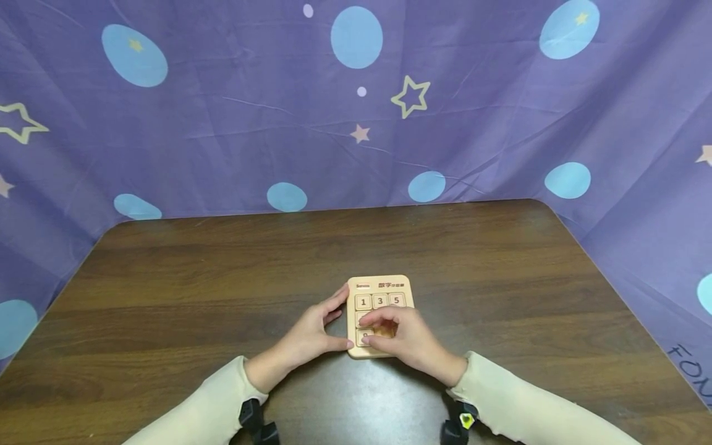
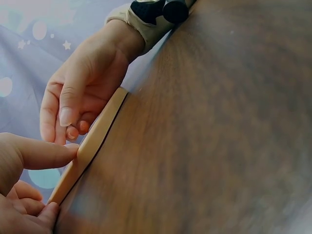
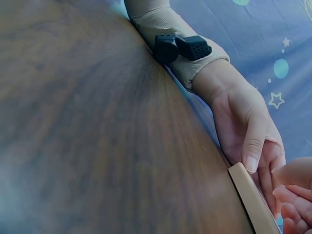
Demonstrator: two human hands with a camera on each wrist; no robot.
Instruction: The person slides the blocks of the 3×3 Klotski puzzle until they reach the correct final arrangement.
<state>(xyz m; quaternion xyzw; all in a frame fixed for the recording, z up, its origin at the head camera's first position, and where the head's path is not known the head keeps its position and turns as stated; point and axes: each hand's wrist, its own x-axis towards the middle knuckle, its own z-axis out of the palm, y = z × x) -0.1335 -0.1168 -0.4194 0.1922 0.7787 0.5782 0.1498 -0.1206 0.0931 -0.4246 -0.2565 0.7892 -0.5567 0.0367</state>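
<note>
A pale wooden number slide puzzle (image 1: 374, 280) lies flat on the table, with tiles 1, 3 and 5 showing in its top row. My left hand (image 1: 311, 330) holds its left edge, thumb at the near corner and fingertips at the far one. In the left wrist view that thumb (image 2: 58, 155) presses the side of the board. Above the lower tiles arches my right hand (image 1: 408, 337), index fingertip and thumb tip touching tiles in the left column. It hides most of the lower rows. The right wrist view shows the board's side edge (image 3: 253, 197) between both hands.
The brown wooden table (image 1: 222, 266) spreads around the puzzle. Behind it and at the sides hangs a purple curtain (image 1: 222, 123) with stars and blue dots. Black wrist cameras (image 1: 458, 423) are strapped over the cream sleeves (image 1: 200, 402).
</note>
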